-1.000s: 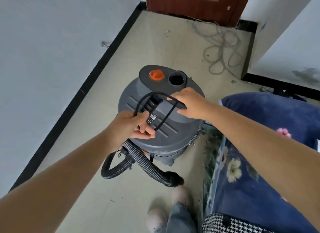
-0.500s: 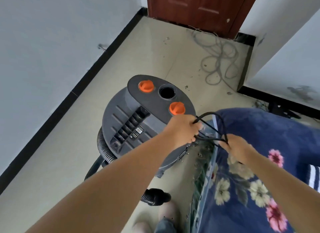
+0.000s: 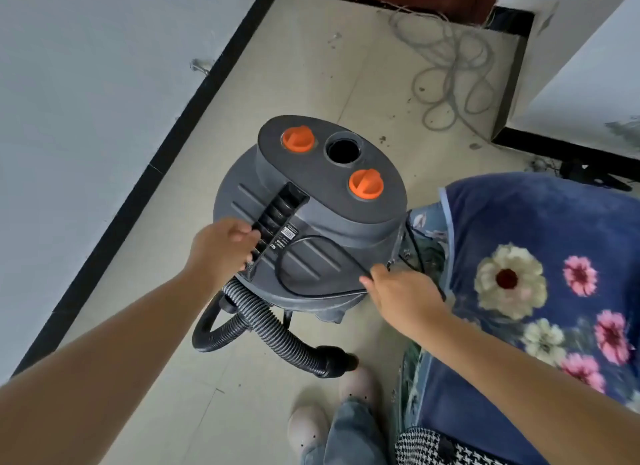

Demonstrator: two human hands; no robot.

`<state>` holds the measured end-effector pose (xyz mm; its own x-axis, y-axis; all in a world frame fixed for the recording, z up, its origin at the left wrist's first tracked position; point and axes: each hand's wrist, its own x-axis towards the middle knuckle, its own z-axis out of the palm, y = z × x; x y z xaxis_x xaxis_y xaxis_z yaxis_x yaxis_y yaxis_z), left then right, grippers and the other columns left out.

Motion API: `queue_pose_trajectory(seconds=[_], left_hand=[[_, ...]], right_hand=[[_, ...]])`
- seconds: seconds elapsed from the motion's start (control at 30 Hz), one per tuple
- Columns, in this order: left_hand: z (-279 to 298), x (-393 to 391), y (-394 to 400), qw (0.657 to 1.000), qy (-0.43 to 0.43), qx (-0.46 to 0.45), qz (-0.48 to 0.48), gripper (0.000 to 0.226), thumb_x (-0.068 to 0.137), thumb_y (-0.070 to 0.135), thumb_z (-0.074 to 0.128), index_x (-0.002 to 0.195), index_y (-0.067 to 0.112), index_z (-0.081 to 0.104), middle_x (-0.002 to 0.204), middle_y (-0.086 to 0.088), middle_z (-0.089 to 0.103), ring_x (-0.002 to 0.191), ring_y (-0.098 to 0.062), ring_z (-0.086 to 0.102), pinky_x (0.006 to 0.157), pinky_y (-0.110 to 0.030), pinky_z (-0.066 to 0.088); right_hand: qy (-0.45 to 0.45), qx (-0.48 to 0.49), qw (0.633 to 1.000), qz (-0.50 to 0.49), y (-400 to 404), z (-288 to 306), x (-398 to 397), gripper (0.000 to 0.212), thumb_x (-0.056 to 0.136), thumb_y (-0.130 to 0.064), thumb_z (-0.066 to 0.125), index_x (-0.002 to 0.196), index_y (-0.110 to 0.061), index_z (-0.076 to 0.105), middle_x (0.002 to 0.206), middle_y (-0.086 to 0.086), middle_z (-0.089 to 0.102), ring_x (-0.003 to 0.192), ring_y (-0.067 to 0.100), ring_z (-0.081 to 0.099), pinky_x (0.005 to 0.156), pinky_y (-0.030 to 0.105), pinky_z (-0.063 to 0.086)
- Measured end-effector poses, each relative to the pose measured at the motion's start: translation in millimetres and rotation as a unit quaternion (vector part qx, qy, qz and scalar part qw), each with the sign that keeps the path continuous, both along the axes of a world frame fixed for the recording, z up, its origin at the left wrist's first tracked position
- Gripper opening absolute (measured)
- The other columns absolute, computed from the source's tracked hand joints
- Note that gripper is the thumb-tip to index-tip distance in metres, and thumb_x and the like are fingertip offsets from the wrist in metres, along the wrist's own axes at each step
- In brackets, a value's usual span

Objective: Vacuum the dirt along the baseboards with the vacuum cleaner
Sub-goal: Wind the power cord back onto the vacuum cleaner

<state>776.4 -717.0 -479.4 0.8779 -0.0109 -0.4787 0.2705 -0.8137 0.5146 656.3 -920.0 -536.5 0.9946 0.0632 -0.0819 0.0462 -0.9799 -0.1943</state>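
Vacuum cleaner [image 3: 311, 222] | left hand [image 3: 221, 246] fingers curled at its handle, grip unclear | right hand [image 3: 401, 291] pinches cord [image 3: 322, 246]

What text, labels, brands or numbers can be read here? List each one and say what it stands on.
Nothing can be read with certainty.
White label on the grey lid of the vacuum cleaner, beside the handle slot: a barcode-like block and lines of print, too small and blurred to read.
Small white mark just below that label: perhaps a logo, not legible.
Orange caps: no lettering visible.
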Motion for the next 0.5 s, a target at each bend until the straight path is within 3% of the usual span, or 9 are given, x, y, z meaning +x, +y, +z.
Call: queue_pose_trajectory(seconds=[0.07, 0.17, 0.23, 0.3, 0.37, 0.43, 0.5], left_hand=[[-1, 10, -6, 0.997, -0.063, 0.044, -0.002, 0.025, 0.094, 0.015, 0.049, 0.115, 0.006, 0.057, 0.107, -0.012, 0.063, 0.097, -0.029, 0.06, 0.083, -0.034, 0.046], [-8, 29, -17, 0.994, -0.056, 0.087, -0.044, 0.037, 0.096, 0.021, 0.045, 0.129, 0.005, 0.048, 0.125, -0.012, 0.056, 0.116, -0.03, 0.051, 0.092, -0.033, 0.039], [-15, 44, -22, 0.991, -0.006, 0.106, -0.078, 0.039, 0.098, 0.025, 0.043, 0.131, 0.004, 0.048, 0.12, -0.013, 0.056, 0.115, -0.03, 0.052, 0.091, -0.032, 0.038], [-23, 60, -20, 0.984, 0.033, 0.125, -0.12, 0.036, 0.096, 0.02, 0.046, 0.128, 0.005, 0.051, 0.121, -0.013, 0.056, 0.116, -0.03, 0.051, 0.093, -0.032, 0.038], [-34, 76, -11, 0.976, 0.045, 0.15, -0.151, 0.042, 0.09, 0.013, 0.055, 0.132, 0.008, 0.048, 0.129, -0.011, 0.053, 0.12, -0.029, 0.048, 0.096, -0.033, 0.038], [-46, 85, -2, 0.963, 0.023, 0.186, -0.194, 0.042, 0.088, 0.009, 0.056, 0.13, 0.011, 0.048, 0.126, -0.012, 0.056, 0.114, -0.03, 0.051, 0.091, -0.033, 0.041], [-51, 87, 4, 0.956, -0.016, 0.205, -0.21, 0.034, 0.089, 0.003, 0.048, 0.121, 0.013, 0.052, 0.117, -0.012, 0.059, 0.106, -0.031, 0.054, 0.081, -0.034, 0.043]], right_hand=[[0.039, 0.016, 0.999, -0.032, -2, 2, 3, 0.037, 0.076, -0.025, 0.076, 0.057, -0.003, 0.052, 0.04, -0.008, 0.004, 0.027, 0.008, 0.002, 0.041, 0.012, -0.006], [0.031, 0.022, 0.998, -0.059, 16, 6, 21, 0.032, 0.081, -0.022, 0.073, 0.066, -0.002, 0.054, 0.034, -0.007, 0.019, 0.024, 0.01, 0.016, 0.038, 0.016, -0.003], [0.002, 0.03, 0.996, -0.081, 39, 7, 39, 0.04, 0.06, -0.022, 0.087, 0.055, -0.006, 0.05, 0.026, -0.003, 0.031, 0.017, 0.015, 0.029, 0.045, 0.009, -0.01], [-0.035, 0.047, 0.992, -0.108, 57, 1, 61, 0.044, 0.052, -0.026, 0.091, 0.053, -0.009, 0.05, 0.024, -0.003, 0.033, 0.015, 0.015, 0.032, 0.052, 0.007, -0.011], [-0.056, 0.034, 0.992, -0.111, 65, -4, 69, 0.038, 0.061, -0.029, 0.085, 0.061, -0.009, 0.053, 0.028, -0.001, 0.04, 0.02, 0.017, 0.04, 0.047, 0.012, -0.012], [-0.054, 0.049, 0.992, -0.101, 70, -10, 69, 0.027, 0.077, -0.029, 0.068, 0.072, -0.007, 0.054, 0.037, 0.002, 0.05, 0.029, 0.019, 0.05, 0.041, 0.016, -0.006], [-0.074, 0.046, 0.993, -0.08, 73, -14, 66, 0.024, 0.066, -0.027, 0.068, 0.064, -0.009, 0.054, 0.033, -0.001, 0.044, 0.025, 0.015, 0.043, 0.037, 0.015, 0.0]])
